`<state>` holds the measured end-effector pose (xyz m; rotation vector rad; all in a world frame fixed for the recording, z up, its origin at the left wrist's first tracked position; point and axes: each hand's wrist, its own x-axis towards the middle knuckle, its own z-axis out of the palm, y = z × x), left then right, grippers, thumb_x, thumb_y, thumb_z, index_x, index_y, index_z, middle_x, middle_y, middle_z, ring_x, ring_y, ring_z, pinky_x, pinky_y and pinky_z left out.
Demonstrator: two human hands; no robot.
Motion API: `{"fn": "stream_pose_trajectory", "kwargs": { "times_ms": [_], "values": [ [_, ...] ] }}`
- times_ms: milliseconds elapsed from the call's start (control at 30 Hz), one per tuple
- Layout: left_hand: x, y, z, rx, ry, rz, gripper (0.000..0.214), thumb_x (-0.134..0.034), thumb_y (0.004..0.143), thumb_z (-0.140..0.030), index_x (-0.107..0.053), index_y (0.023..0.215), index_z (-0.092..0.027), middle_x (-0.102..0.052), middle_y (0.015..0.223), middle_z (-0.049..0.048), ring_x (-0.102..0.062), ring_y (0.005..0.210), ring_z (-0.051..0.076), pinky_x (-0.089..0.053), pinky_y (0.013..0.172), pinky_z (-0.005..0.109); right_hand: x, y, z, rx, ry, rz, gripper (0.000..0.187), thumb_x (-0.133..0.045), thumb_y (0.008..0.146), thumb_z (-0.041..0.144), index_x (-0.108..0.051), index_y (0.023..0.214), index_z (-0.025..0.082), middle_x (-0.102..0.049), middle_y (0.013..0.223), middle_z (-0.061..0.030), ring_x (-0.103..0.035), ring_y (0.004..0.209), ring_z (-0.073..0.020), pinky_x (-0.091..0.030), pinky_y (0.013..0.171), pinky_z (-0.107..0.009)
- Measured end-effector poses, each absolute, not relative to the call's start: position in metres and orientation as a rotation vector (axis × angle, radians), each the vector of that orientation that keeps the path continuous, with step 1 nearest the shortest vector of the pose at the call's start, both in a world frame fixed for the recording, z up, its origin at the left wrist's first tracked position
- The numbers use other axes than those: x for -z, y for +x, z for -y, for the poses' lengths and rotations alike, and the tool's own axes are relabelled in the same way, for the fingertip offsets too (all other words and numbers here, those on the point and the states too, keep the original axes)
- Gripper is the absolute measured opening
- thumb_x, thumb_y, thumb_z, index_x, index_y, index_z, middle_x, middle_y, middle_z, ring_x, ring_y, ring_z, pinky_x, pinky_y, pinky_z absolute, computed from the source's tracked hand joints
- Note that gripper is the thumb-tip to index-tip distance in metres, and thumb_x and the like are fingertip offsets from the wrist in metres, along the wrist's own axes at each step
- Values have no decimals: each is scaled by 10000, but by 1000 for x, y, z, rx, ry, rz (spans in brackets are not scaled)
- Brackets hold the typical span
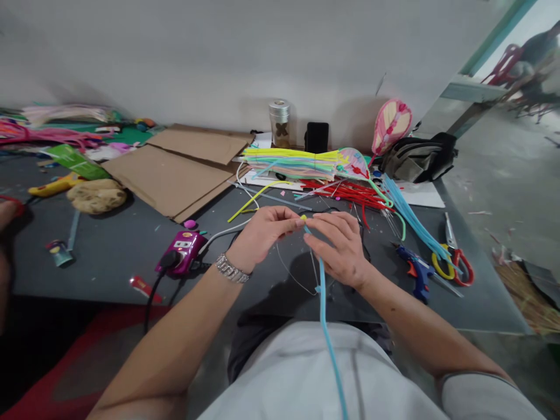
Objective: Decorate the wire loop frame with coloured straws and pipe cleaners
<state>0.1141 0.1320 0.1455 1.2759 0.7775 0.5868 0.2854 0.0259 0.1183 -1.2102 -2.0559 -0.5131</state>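
My left hand (272, 232) pinches a small yellow piece (303, 217) between thumb and forefinger, just above the table's front part. Close against it, my right hand (339, 242) has its fingertips at the same yellow piece and thumb on a light blue pipe cleaner (322, 291). The blue strand hangs from between my hands down over my shirt. A thin pale wire loop (289, 271) dangles below the fingers, with a small blue bit on it. How the strand joins the yellow piece is hidden by my fingertips.
Right of my hands lie a blue glue gun (417, 271), scissors (455, 256) and blue pipe cleaners (411, 216). Bundled pipe cleaners (293, 160) and red ones (350, 192) lie ahead. To the left are a purple power socket (181, 251), cardboard (170, 175) and another person's hand (6, 213).
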Motion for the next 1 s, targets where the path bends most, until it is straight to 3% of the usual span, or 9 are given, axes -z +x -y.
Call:
{"fn": "stream_pose_trajectory", "kwargs": {
  "times_ms": [200, 600, 1000],
  "values": [
    [-146, 112, -132, -577, 1259, -750, 361, -879, 602, -431, -639, 623, -163, -519, 568, -33, -366, 500, 66, -227, 465, 230, -119, 290, -31, 430, -1316, 1847, 111, -628, 933, 174, -690, 954, 264, -753, 1099, -50, -664, 1093, -216, -438, 964, -417],
    [-148, 106, -130, -531, 1377, -794, 308, -853, 641, -417, -683, 684, -164, -561, 609, -28, -398, 536, 83, -262, 498, 234, -128, 289, -39, 297, -1289, 1824, 82, -648, 894, 179, -623, 842, 237, -740, 983, -32, -666, 961, -197, -436, 909, -392],
    [-149, 106, -134, -536, 1482, -738, 217, -799, 696, -358, -704, 699, -163, -643, 641, 3, -529, 615, 124, -388, 605, 256, -139, 296, -47, 297, -1219, 2037, 51, -618, 946, 192, -662, 928, 211, -757, 947, -48, -660, 900, -191, -417, 892, -390]
  ]
}}
